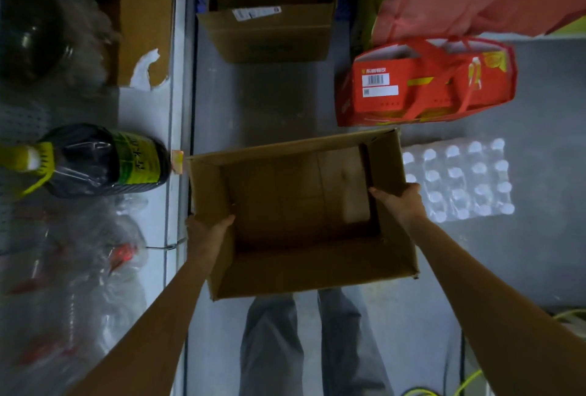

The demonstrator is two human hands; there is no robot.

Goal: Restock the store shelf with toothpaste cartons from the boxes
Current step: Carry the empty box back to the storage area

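I hold an open brown cardboard box (301, 272) in front of me above the floor, and its inside looks empty. My left hand (206, 230) grips the box's left wall, with fingers curled over the rim. My right hand (401, 202) grips the right wall near its far corner. A second open cardboard box (269, 34) with a white label stands on the floor farther ahead. No toothpaste cartons are visible.
A shelf edge (176, 110) runs along the left, bearing a dark bottle with a green label (104, 161) and clear plastic-wrapped goods (95, 253). On the right lie a red gift carton (425, 81) and a shrink-wrapped pack of water bottles (459, 180). My legs (304, 348) stand below the box.
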